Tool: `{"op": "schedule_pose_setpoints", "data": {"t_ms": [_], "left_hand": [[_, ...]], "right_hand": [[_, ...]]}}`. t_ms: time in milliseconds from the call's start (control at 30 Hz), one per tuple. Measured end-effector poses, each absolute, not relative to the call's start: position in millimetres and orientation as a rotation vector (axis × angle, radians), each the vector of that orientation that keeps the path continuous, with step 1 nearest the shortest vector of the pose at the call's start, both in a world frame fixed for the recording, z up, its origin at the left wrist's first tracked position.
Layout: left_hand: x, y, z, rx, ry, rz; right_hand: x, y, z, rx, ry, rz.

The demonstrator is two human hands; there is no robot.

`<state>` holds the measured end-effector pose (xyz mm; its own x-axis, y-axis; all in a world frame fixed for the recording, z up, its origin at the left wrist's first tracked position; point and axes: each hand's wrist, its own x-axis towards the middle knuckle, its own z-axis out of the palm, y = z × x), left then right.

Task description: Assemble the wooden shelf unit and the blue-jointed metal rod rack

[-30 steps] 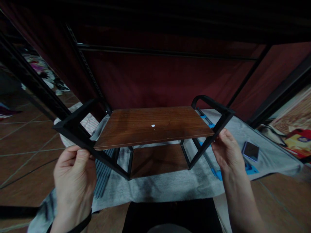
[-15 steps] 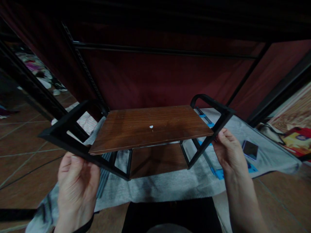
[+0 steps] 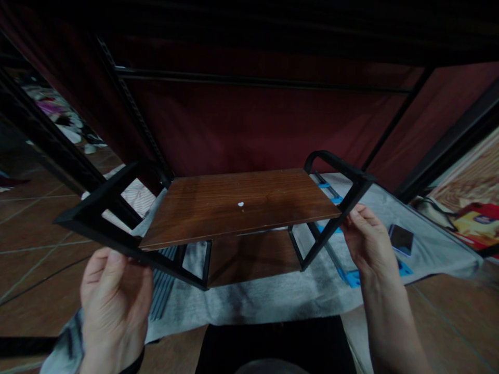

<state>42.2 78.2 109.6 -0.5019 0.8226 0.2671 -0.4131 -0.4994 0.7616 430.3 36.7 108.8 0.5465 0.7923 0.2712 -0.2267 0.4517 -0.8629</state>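
The fingers of the left hand [image 3: 116, 301] grip the left frame [image 3: 91, 223] of a brown shelf [image 3: 249, 210], which spans between both hands above a gray cloth [image 3: 249, 306]; the right hand [image 3: 369, 239] grips its right frame [image 3: 353, 196]. Farther right lies a phone [image 3: 401, 239].

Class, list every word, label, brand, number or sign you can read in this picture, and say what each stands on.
No text is readable.
Red and yellow package: a blue mark, perhaps a logo, too blurred to read.
Phone: dark screen, nothing legible.
Upper brown board: a small white spot, no visible lettering.
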Motion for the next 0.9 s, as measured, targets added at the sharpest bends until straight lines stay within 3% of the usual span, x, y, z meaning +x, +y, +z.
{"op": "schedule_pose_setpoints", "data": {"t_ms": [900], "left_hand": [[30.3,81.1,108.8,0.833,0.889,1.983]], "right_hand": [[430.3,38.7,113.7,-0.887,-0.776,0.723]]}}
